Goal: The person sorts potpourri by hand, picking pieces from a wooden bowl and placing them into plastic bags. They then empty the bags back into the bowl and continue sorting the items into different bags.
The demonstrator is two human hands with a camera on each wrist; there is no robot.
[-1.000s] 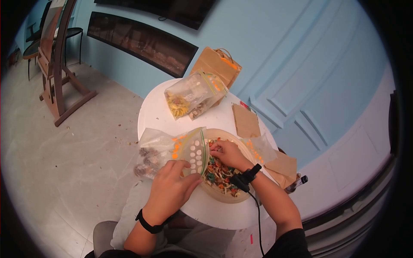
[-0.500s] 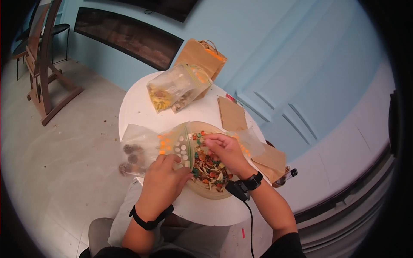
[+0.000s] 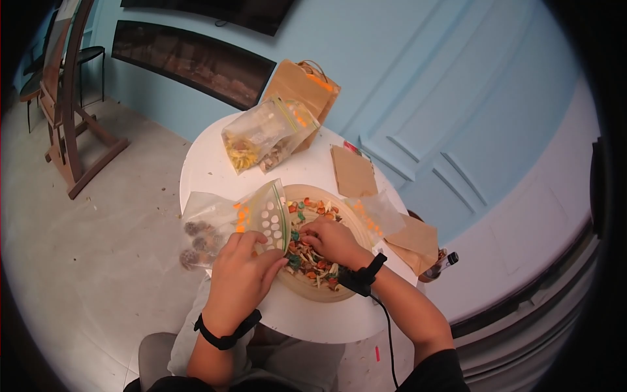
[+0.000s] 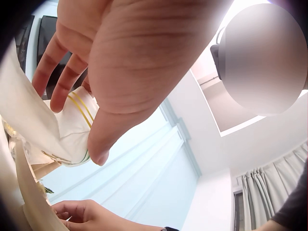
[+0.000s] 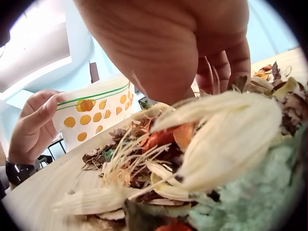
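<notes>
My left hand [image 3: 238,271] pinches the zip bag [image 3: 277,196] near its open mouth, thumb on one side and fingers on the other. The bag is clear, with white and orange dots and a green zip line; several brown pine cones [image 3: 204,240] lie in its far end. Its mouth leans over the left rim of a round pale bowl [image 3: 364,228] full of potpourri [image 3: 320,258]. Down among the dried petals, my right hand [image 3: 336,243] has its fingers curled at the pieces. In the right wrist view the thumb and pieces hide the fingertips.
Behind the bowl stand a zip bag of yellow dried flowers [image 3: 241,151] and a brown paper bag [image 3: 294,81]. Flat brown paper [image 3: 353,171] lies at the back right. A dotted clear bag [image 3: 375,215] and more brown paper [image 3: 415,242] lie right of the bowl.
My right hand lifted above the potpourri half a second ago and is now lower, back among the pieces. The left hand keeps its grip on the bag. The head view has shifted.
</notes>
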